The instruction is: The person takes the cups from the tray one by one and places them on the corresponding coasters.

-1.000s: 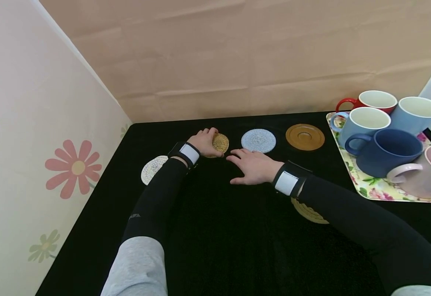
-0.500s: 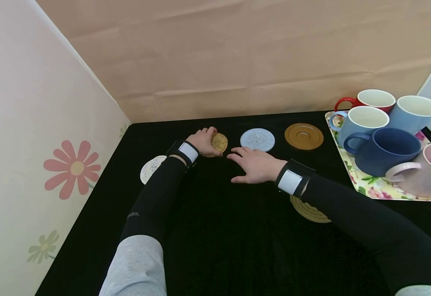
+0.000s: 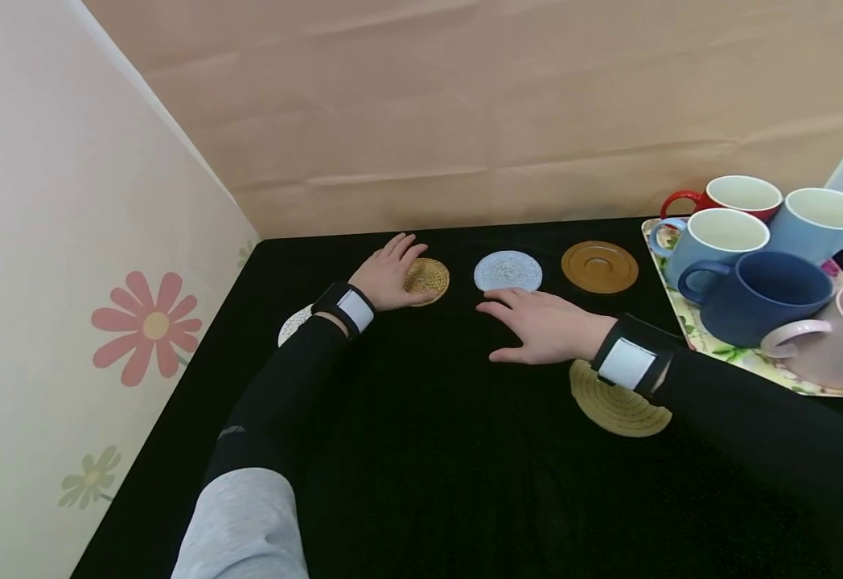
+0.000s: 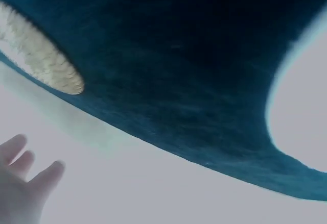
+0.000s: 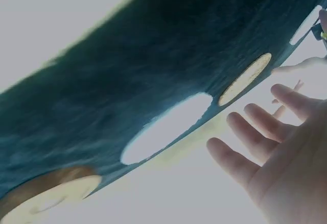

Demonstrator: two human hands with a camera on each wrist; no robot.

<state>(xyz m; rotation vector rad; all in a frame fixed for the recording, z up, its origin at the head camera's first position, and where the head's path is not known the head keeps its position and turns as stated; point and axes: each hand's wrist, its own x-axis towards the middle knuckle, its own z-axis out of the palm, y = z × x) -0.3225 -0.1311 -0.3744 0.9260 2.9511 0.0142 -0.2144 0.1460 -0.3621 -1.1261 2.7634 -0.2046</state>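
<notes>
My left hand (image 3: 387,277) is over the left part of a small golden-brown woven coaster (image 3: 427,278), its fingers extended and apart from one another. In the left wrist view, its fingers (image 4: 48,177) stand away from a pale woven coaster (image 4: 43,55). My right hand (image 3: 546,326) hovers with spread fingers and holds nothing. Its fingertips overlap the front edge of a pale blue round coaster (image 3: 507,270) in the head view. The right wrist view has its fingers (image 5: 250,137) apart from the row of coasters.
Right of the blue coaster lies a brown wooden coaster (image 3: 599,267). A straw-coloured coaster (image 3: 620,406) is partly under the right wrist. A white speckled coaster (image 3: 293,325) is half hidden by the left arm. Several mugs, including a dark blue mug (image 3: 758,297), crowd a floral tray (image 3: 729,354).
My left hand has loosened from the woven coaster, its fingers straightening and drawing back to the left. My right hand has moved to the right, uncovering more of the straw-coloured coaster.
</notes>
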